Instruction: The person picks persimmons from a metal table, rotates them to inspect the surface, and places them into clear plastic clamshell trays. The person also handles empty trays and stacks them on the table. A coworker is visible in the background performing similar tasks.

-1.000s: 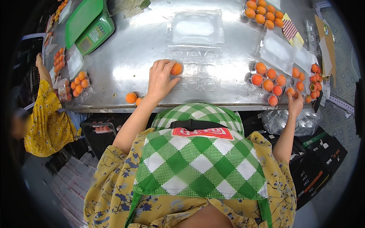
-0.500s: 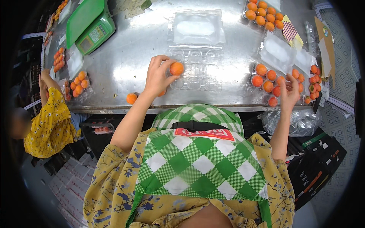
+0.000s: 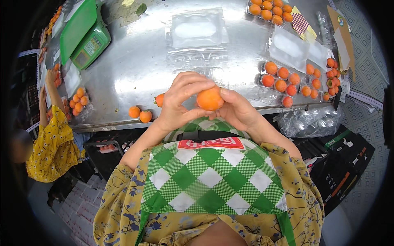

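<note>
My left hand (image 3: 179,99) curls its fingers and thumb around an orange persimmon (image 3: 209,99), held just above the near edge of the table. The thumb and fingers of my right hand (image 3: 238,107) press on the same fruit from the other side. What else lies under the right palm is hidden. Behind my hands a transparent plastic tray (image 3: 196,61) with moulded round cups lies on the metal table; its lid part (image 3: 196,29) is folded open on the far side. Beside my left wrist rest loose persimmons (image 3: 145,116), one partly covered by the hand.
A transparent tray of persimmons (image 3: 280,85) sits right, more fruit beside it. Another filled tray (image 3: 271,10) stands far right. A green scale (image 3: 91,46) stands far left. At the left a person in a yellow patterned top (image 3: 51,143) reaches over the table (image 3: 131,53).
My left hand brought its persimmon nearer and to the right, off the tray. My right hand left the fruit at the right and joined it. The whole view shifted slightly.
</note>
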Demonstrator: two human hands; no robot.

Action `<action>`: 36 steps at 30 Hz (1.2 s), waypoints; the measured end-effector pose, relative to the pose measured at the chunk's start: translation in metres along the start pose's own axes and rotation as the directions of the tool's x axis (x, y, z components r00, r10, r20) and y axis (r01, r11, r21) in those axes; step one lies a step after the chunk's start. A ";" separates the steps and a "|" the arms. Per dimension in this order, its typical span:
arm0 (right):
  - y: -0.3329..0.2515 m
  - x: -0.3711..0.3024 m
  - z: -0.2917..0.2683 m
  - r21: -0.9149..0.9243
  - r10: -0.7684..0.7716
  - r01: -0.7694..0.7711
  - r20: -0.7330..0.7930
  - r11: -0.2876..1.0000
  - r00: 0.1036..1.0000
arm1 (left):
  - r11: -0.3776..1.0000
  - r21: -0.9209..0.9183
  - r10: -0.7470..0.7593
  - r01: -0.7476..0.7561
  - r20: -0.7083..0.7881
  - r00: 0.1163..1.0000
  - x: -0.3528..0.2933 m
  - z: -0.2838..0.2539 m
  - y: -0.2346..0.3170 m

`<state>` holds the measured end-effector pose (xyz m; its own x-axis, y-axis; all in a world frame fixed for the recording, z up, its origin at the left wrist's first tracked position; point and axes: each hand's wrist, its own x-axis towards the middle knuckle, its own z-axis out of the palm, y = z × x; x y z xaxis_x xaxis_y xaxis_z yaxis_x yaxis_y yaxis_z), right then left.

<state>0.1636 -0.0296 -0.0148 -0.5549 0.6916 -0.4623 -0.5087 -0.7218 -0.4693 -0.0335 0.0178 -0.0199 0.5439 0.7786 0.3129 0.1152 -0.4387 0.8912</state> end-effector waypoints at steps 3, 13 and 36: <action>-0.005 0.000 0.000 -0.161 -0.159 0.144 -0.084 0.976 0.984 | 0.976 -0.177 -0.140 0.130 -0.044 0.989 0.002 0.006 0.005; -0.025 0.002 0.001 -0.919 -0.839 0.373 0.302 -0.130 0.453 | 0.288 -0.834 -0.593 0.470 0.230 0.772 0.007 0.029 0.020; -0.028 -0.003 -0.010 -0.678 -0.679 0.560 0.123 0.475 0.724 | 0.221 -0.911 -0.552 0.348 0.177 0.815 0.012 0.037 0.028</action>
<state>0.1861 -0.0116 -0.0080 -0.1370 0.9876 0.0761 -0.1061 0.0618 -0.9924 0.0070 -0.0014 -0.0031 0.5268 0.7971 -0.2951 -0.5426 0.5827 0.6051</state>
